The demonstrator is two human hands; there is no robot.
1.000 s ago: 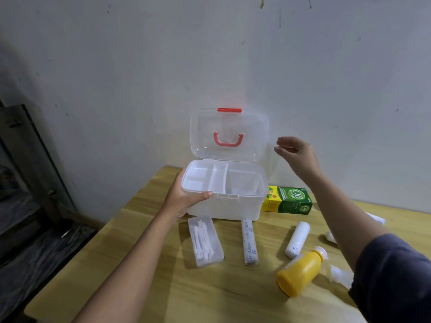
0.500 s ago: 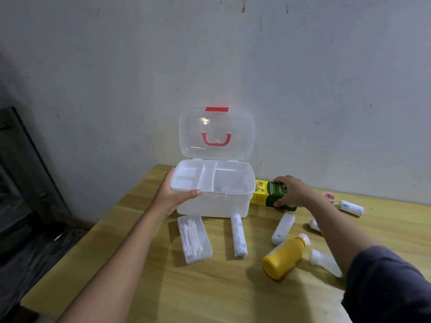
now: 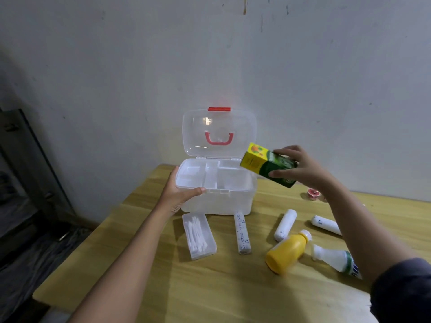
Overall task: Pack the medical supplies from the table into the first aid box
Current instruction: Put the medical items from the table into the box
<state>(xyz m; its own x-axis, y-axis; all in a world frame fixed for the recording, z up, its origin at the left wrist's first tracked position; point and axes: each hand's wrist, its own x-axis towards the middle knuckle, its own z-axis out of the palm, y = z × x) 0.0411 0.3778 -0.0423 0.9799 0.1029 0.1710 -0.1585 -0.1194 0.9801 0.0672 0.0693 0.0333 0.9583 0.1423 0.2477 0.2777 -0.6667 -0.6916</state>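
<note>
Steadying seemed the left hand's job: its grip clasped the front-left rim of the first aid box, thumb over the edge, likely so the light plastic would not slide on the tabletop. The lid stood upright against the wall, leaving the tray compartments open and apparently empty. The right hand held the green and yellow carton pinched between thumb and fingers, tilted above the box's right end, probably to drop it in. Bandage rolls, swab case and yellow bottle lay unpacked in front.
</note>
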